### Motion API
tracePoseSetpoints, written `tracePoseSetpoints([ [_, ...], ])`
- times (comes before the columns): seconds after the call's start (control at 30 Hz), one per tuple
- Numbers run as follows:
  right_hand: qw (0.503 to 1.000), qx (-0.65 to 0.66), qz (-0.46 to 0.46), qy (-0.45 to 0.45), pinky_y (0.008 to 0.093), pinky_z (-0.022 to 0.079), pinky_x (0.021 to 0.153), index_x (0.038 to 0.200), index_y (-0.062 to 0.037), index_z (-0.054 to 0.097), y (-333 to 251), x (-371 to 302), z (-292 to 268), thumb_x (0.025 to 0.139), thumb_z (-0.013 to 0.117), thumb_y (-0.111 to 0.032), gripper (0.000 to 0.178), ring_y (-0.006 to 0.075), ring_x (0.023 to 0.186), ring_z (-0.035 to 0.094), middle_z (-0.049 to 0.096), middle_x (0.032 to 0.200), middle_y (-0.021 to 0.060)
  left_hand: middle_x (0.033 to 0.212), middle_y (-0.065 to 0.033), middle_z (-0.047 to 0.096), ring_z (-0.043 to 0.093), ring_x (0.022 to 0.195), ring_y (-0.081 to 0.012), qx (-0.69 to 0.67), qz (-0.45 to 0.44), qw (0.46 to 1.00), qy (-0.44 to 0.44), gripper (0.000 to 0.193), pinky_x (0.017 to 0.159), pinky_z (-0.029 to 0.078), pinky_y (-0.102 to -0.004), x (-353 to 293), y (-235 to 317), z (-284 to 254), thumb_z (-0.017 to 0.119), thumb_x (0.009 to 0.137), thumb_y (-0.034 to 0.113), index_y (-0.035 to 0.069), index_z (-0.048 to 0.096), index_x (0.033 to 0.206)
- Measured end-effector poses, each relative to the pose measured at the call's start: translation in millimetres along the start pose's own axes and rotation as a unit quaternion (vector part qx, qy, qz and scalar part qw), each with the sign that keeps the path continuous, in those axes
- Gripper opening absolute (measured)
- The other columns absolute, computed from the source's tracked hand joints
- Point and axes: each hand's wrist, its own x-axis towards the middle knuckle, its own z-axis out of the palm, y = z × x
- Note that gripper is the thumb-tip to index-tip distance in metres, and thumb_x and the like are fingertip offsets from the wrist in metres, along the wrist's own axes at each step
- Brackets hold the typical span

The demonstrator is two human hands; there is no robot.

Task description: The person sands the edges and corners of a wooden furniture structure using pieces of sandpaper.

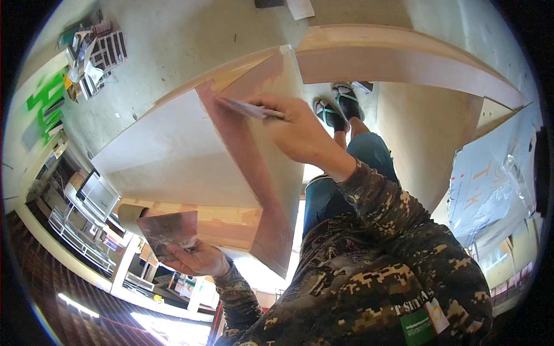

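Far left, 10 o'clock: floor pile (107,53) of mixed pieces, too jumbled to count. At 8 to 9 o'clock, shelving and a metal rack (78,233), bent by the lens, details hard to make out.

7 to 8 o'clock: left hand (203,260) gripping one square plate (173,226), brownish with pale smears, by its lower edge; fingers closed on it, those underneath hidden.

From 9 o'clock to the centre: large panelled piece (179,153), pale face, one reddish-brown band (239,155) slanting from 11 towards 6. Its broad face leaves room between the hands; the lower corner, near 6 o'clock, stands close to the wearer's clothing.

Just off centre, 11 o'clock: one thin flat blade (249,108), tip at the band's upper part; contact cannot be told. Right hand (303,131) pinches its near end, fingers closed, some hidden behind the knuckles.

1 to 2 o'clock: two sandals (350,102), worn, beside one curved board (398,64).

3 o'clock: one film-covered sheet (485,179), its far side lost in the dark rim.
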Motion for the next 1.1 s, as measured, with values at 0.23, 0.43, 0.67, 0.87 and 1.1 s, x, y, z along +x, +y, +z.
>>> tracePoseSetpoints([
  [0.23, 0.945, -0.148, -0.278, 0.086, 0.0398, 0.044, 0.099, 0.129, -0.0072, 0.058, 66, 12, -3, 0.072, 0.058, 0.015, 0.061, 0.0348, 0.117, 0.052, 0.058, 0.128, 0.0143, 0.137, -0.0188, 0.05, 0.05, 0.126, -0.0273, -0.006, -0.018, 1.0, 0.007, 0.038, 0.106, 0.043, -0.0405, -2, 2, 10, 0.053, 0.099, 0.015, 0.0, 0.045, 0.133],
  [0.43, 0.94, -0.155, -0.294, 0.081, 0.0431, 0.042, 0.102, 0.131, -0.0077, 0.056, 73, 23, 8, 0.066, 0.059, 0.015, 0.069, 0.0372, 0.118, 0.05, 0.056, 0.13, 0.0142, 0.137, -0.0184, 0.05, 0.052, 0.124, -0.0262, 0.002, -0.008, 1.0, 0.003, 0.041, 0.103, 0.045, -0.0391, 3, -8, -13, 0.053, 0.099, 0.013, -0.001, 0.043, 0.136],
  [0.67, 0.93, -0.156, -0.314, 0.113, 0.0439, 0.044, 0.1, 0.129, -0.0093, 0.057, 77, 27, 21, 0.069, 0.072, 0.002, 0.063, 0.035, 0.114, 0.053, 0.058, 0.127, 0.0108, 0.138, -0.0184, 0.049, 0.051, 0.125, -0.026, -0.005, -0.013, 1.0, -0.017, 0.041, 0.105, 0.043, -0.0387, 8, -18, -31, 0.051, 0.1, 0.014, -0.001, 0.042, 0.137],
  [0.87, 0.951, -0.15, -0.265, 0.06, 0.0423, 0.044, 0.099, 0.128, -0.0083, 0.059, 80, 10, 6, 0.07, 0.061, 0.011, 0.061, 0.0358, 0.115, 0.052, 0.059, 0.126, 0.0137, 0.137, -0.0185, 0.05, 0.051, 0.125, -0.026, -0.005, -0.007, 1.0, -0.01, 0.04, 0.106, 0.043, -0.0393, 6, -12, -20, 0.052, 0.099, 0.014, -0.001, 0.043, 0.135],
  [1.1, 0.982, -0.141, 0.078, 0.103, 0.0419, 0.048, 0.095, 0.121, -0.0032, 0.062, 93, 44, -10, 0.085, 0.056, -0.002, 0.037, 0.0386, 0.107, 0.062, 0.065, 0.115, 0.0221, 0.134, -0.0196, 0.05, 0.052, 0.123, -0.0267, 0.008, -0.005, 1.0, -0.001, 0.038, 0.105, 0.044, -0.0386, -2, 3, 7, 0.051, 0.099, 0.014, -0.002, 0.043, 0.133],
])
